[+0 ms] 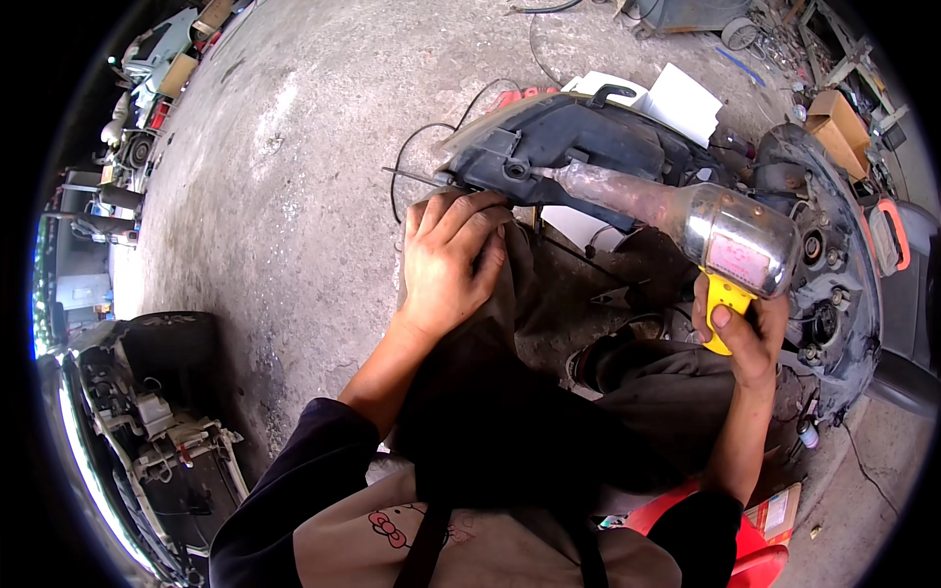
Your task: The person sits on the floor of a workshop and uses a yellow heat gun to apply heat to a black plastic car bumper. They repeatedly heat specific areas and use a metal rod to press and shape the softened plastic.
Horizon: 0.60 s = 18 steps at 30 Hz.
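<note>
Head: heat gun (737,235) in right fingers (701,309)

In the right grip (753,338), a silver heat gun (686,208) with yellow handle (726,292) and pink label (737,259). Beside the left grip (451,260), a black housing (578,142); beyond, white sheets (684,106); below, a beige shirt (500,561), pink bow print (389,530).

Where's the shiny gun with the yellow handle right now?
In the head view, the shiny gun is right of centre: the right hand grips its yellow handle, and its nozzle points left, beside the dark plastic housing.
</note>
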Available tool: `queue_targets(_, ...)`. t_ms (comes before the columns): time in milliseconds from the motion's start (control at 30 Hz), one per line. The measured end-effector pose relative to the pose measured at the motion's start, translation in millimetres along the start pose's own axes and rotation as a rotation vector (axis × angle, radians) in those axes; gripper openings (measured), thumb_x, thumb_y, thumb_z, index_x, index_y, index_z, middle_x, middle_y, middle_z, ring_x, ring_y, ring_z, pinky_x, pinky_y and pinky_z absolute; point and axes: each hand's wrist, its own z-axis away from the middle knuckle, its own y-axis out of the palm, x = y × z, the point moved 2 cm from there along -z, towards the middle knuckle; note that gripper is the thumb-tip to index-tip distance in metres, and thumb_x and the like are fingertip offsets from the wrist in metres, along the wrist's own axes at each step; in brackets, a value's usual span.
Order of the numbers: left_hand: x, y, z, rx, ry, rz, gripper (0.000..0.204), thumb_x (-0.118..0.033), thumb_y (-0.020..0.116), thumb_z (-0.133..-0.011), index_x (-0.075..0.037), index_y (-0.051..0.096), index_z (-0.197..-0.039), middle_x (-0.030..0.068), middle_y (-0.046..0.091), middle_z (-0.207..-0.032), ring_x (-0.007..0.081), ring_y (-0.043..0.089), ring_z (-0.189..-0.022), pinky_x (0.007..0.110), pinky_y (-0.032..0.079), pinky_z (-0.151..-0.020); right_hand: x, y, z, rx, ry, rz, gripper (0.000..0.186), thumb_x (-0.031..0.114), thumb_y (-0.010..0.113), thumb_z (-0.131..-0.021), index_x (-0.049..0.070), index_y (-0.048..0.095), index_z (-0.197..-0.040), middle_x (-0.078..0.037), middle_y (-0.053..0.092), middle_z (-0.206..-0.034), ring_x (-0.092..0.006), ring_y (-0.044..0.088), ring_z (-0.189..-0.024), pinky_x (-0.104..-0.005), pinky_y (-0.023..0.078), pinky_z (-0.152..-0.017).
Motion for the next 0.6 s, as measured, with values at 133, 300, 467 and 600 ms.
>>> queue_targets(133,0.4,0.3,0.4,0.0,-0.003,-0.003,0.019,-0.007,0.068,-0.085,-0.01,0.073,-0.103,0.0031,0.071,-0.115,0.0259,0.062,-0.104,0.039,0.043,-0.09,-0.3,-0.5,-0.2,0.006,-0.005,-0.022,0.05,0.023,0.071,-0.09,-0.01,0.056,-0.124,-0.008,0.062,-0.081,-0.0099,0.052,-0.057,-0.0245,0.04,-0.052)
queue_targets(300,0.5,1.0,0.3,0.0,-0.004,-0.009,0.018,-0.007,0.068,-0.085,-0.01,0.073,-0.102,0.003,0.071,-0.115,0.0258,0.062,-0.104,0.039,0.043,-0.09,0.5,2.5,0.4,0.002,-0.014,-0.024,0.041,0.011,0.069,-0.091,-0.009,0.056,-0.124,-0.008,0.062,-0.084,-0.0097,0.053,-0.06,-0.0242,0.041,-0.052)
queue_targets(467,-0.3,0.5,-0.1,-0.001,0.0,-0.009,0.017,-0.008,0.068,-0.086,-0.01,0.073,-0.102,0.0031,0.071,-0.114,0.0259,0.062,-0.103,0.039,0.043,-0.09,1.1,1.5,0.5,0.026,-0.013,0.008,0.038,0.008,0.068,-0.093,-0.008,0.056,-0.125,-0.008,0.062,-0.086,-0.0088,0.053,-0.061,-0.0235,0.042,-0.052)
queue_targets(600,0.5,0.3,0.0,0.001,-0.001,-0.007,0.018,-0.008,0.068,-0.086,-0.01,0.073,-0.102,0.0031,0.071,-0.114,0.026,0.062,-0.103,0.039,0.043,-0.09,1.4,2.6,0.5,0.018,0.001,0.014,0.039,0.01,0.069,-0.093,-0.007,0.056,-0.125,-0.008,0.063,-0.087,-0.0085,0.054,-0.061,-0.0233,0.042,-0.053)
